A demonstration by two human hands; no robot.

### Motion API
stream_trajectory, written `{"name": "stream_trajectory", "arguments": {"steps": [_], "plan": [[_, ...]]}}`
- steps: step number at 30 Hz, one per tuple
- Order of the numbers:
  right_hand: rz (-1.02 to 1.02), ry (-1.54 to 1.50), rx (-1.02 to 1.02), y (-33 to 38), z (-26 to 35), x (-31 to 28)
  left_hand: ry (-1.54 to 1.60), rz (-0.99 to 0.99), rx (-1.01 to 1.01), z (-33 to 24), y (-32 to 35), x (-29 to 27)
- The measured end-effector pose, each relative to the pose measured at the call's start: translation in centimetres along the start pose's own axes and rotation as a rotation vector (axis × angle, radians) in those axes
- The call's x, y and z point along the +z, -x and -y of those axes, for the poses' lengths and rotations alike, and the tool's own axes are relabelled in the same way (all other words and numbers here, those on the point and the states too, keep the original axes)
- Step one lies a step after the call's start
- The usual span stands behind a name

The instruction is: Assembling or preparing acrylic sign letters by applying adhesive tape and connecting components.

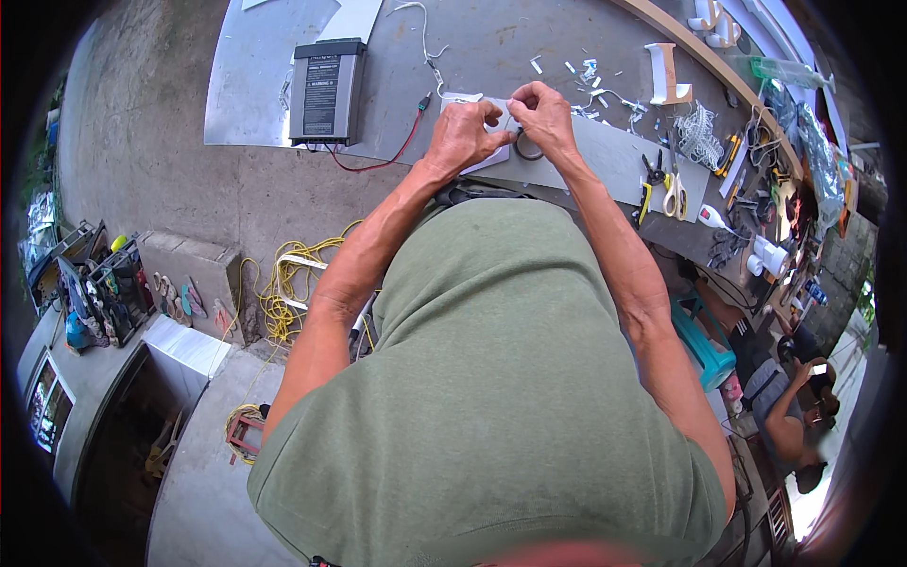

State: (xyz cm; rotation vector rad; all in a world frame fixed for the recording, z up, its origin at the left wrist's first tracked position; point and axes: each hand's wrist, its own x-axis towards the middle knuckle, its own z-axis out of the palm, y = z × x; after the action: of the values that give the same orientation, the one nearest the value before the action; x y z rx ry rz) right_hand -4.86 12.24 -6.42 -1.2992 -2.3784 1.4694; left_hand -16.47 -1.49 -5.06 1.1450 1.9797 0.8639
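Observation:
Both of my hands meet over the worktable. My left hand [463, 134] has its fingers curled, thumb toward the right hand; whatever it holds is too small to make out. Thumb and fingertips of my right hand [545, 121] are pinched together on something too small to name. Just under them is a dark ring, seemingly a roll of tape [528, 146], partly covered by my right hand. Pale flat sheet [609, 151] lies beneath and to the right. A white cable [430, 57] and a red wire with a clip [421, 102] lie beyond my left hand.
A black-and-grey power supply box [326, 94] stands at the left. Rightward lie scissors [675, 197], pliers [647, 189], tangled white wire [697, 137], small white pieces [590, 71] and a white channel letter [668, 76]. Another person [789, 406] is at the far right, near a teal stool [701, 340].

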Motion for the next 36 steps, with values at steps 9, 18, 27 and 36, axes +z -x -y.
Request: {"name": "stream_trajectory", "arguments": {"steps": [9, 18, 27, 36], "plan": [[-0.053, -0.287, 0.029, 1.3, 3.2, -1.0, 0.199, 0.102, -0.232, -0.8, -1.8, -2.1], [0.153, -0.529, 0.092, 1.3, 3.1, -1.7, 0.629, 0.246, -0.200, 0.7, -1.6, -4.0], [0.117, -0.555, 0.067, 1.2, 3.2, -1.5, 0.551, 0.302, -0.163, 1.1, -2.6, -4.5], [0.060, -0.672, 0.139, 2.0, 2.1, -1.8, 0.452, 0.234, -0.146, 0.3, -2.9, -4.4]]}}
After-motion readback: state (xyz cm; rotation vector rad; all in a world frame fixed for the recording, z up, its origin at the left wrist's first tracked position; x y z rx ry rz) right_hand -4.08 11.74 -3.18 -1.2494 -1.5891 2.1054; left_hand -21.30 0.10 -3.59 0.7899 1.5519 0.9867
